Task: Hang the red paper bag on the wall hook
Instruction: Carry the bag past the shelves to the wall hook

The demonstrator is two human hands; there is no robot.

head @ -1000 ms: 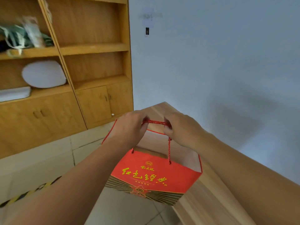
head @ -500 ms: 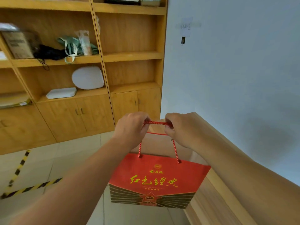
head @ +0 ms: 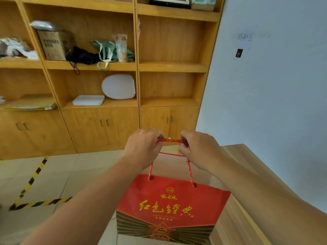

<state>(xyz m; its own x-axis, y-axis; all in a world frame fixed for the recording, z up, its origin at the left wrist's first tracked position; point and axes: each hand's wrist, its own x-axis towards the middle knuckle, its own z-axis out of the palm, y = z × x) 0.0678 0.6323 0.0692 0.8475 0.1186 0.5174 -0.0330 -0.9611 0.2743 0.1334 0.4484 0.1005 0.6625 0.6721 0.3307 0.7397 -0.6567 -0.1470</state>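
Note:
The red paper bag [head: 169, 204], with yellow lettering and a dark star pattern, hangs in the air in front of me beside a wooden table. Its red rope handles [head: 169, 140] are stretched taut between my two hands. My left hand [head: 141, 149] is closed on the left end of the ropes and my right hand [head: 198, 149] on the right end. A small dark hook [head: 239, 53] sits on the pale wall at the upper right, under a taped paper, well above and to the right of the bag.
The wooden table [head: 247, 174] runs along the wall at the lower right. A large wooden shelf unit [head: 138, 68] with cupboards fills the back, holding a cardboard box, bags and white plates. Yellow-black tape [head: 35, 175] marks the tiled floor at left.
The bag has come up off the table edge and hangs free; the view has swung left and up, so more of the shelf shows and the hook sits farther right.

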